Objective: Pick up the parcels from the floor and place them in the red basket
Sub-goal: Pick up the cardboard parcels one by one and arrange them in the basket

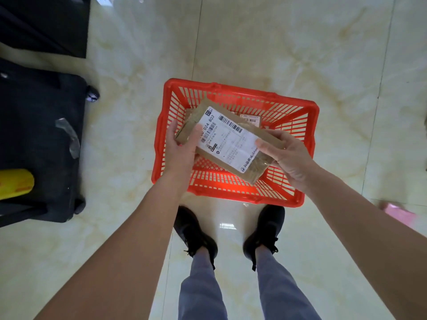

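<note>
A brown cardboard parcel (pixel 227 140) with a white shipping label hangs flat above the red basket (pixel 233 195), which stands on the tiled floor just in front of my feet. My left hand (pixel 183 146) grips the parcel's left end, thumb on the label. My right hand (pixel 285 155) grips its right end, thumb on top. Beneath it, inside the basket, lies another brown parcel (pixel 250 118) with a small label, mostly hidden.
A black wheeled suitcase (pixel 39 144) stands on the left with a yellow roll (pixel 15 183) beside it. Dark furniture (pixel 44 24) fills the top left corner. A pink object (pixel 401 214) lies on the floor at the right, near my right forearm.
</note>
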